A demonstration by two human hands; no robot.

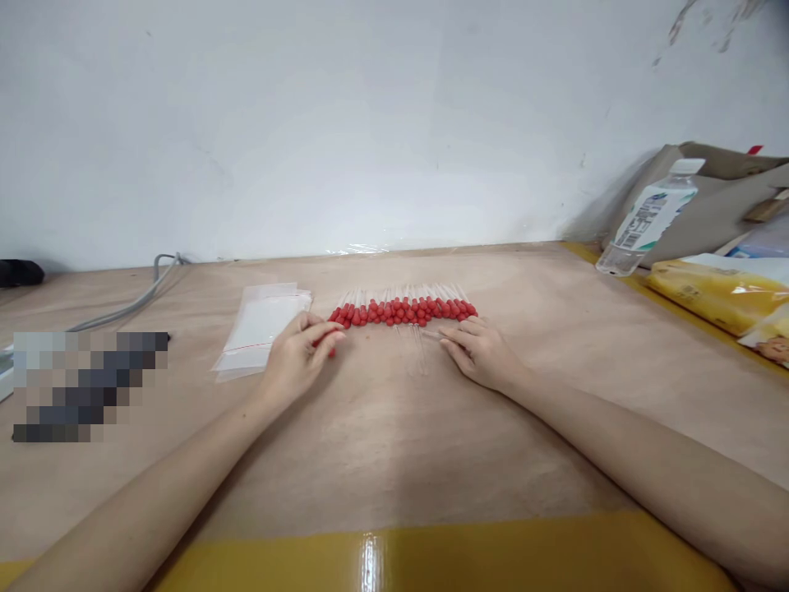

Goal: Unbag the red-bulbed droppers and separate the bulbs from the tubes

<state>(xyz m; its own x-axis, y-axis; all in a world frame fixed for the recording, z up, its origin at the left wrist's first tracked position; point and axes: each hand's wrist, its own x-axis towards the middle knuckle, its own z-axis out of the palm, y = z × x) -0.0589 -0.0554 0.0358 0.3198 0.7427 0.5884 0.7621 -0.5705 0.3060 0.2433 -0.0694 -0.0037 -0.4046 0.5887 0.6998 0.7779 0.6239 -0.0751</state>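
Observation:
A row of glass droppers with red rubber bulbs (398, 311) lies across the middle of the table, bulbs toward me and clear tubes toward the wall. At the left end of the row, my left hand (299, 353) is closed with thumb and fingers together on a red rubber bulb (332, 353), partly hidden by the fingers. My right hand (481, 349) is near the right end, its fingertips pinching a thin clear glass tube (433, 334) that points left. Between the hands, a few loose glass tubes (420, 353) lie in front of the bulbs.
Clear zip bags (265, 321) lie stacked beside my left hand. A grey cable (132, 304) and a blurred-out dark object (92, 386) are farther left. At the right stand a plastic bottle (653, 218) and a grey bag (727, 197), with a yellow packet (708, 288) in front.

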